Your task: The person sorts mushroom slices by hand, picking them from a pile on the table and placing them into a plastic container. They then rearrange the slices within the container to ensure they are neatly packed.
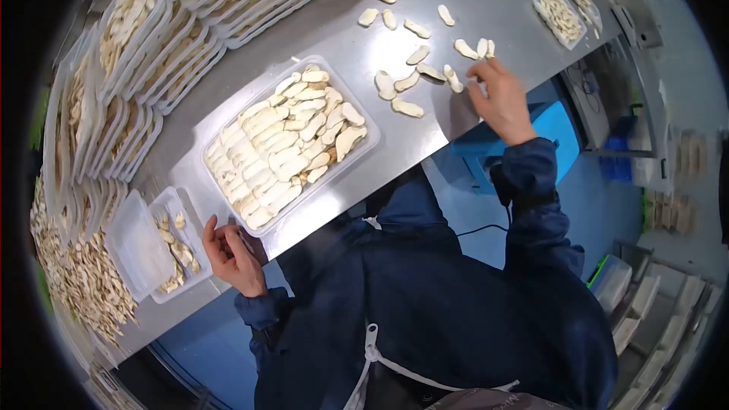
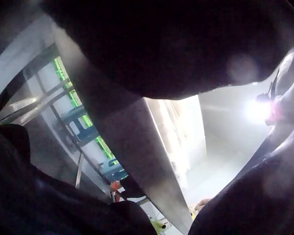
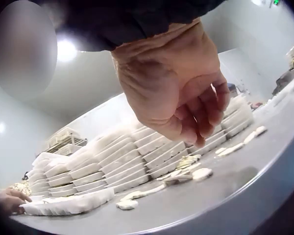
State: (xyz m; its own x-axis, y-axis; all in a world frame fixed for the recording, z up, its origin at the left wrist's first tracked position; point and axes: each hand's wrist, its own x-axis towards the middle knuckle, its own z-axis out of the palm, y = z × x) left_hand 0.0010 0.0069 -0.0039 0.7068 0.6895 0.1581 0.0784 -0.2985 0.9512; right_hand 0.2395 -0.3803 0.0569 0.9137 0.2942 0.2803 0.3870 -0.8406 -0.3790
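A clear plastic tray (image 1: 372, 133) holds pale mushroom slices (image 1: 277, 133), laid in overlapping rows on its left and looser on its right. Beside the tray's near left corner is my left hand (image 1: 237, 262), its fingers loosely bent; dark sleeve fills much of the left wrist view. My right hand (image 1: 501, 99) hovers over the table's near edge, fingertips close to a few loose slices (image 1: 465, 49). In the right wrist view its fingers (image 3: 206, 110) curl loosely downward, with nothing visible between them. More single slices (image 1: 408, 108) lie scattered between that hand and the tray.
Tall stacks of filled trays (image 1: 250, 11) line the back. At left, a big pile of slices (image 1: 83, 281) adjoins a small tray (image 1: 182, 288) and an empty-looking tray (image 1: 137, 247). Smaller filled trays (image 1: 560, 19) sit far right. A blue bin (image 1: 558, 133) stands below the table.
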